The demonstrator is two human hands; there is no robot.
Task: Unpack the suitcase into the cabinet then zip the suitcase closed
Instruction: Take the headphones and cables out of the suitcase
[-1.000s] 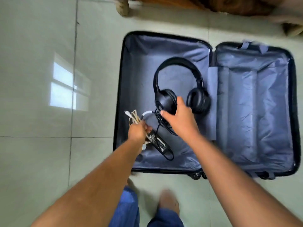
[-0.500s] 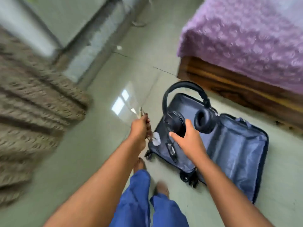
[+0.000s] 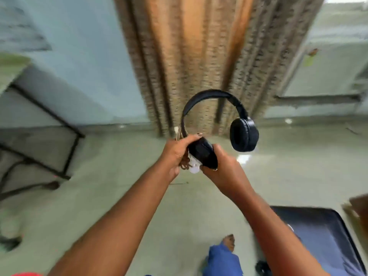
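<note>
Both hands grip glossy black arched headphones.

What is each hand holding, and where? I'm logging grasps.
Both the left hand and right hand grip the headphones at one earcup; the left also holds cables.

Probably a home: curtain, tiled floor.

arms bare, no sleeves | blue trousers | foot bare
</note>
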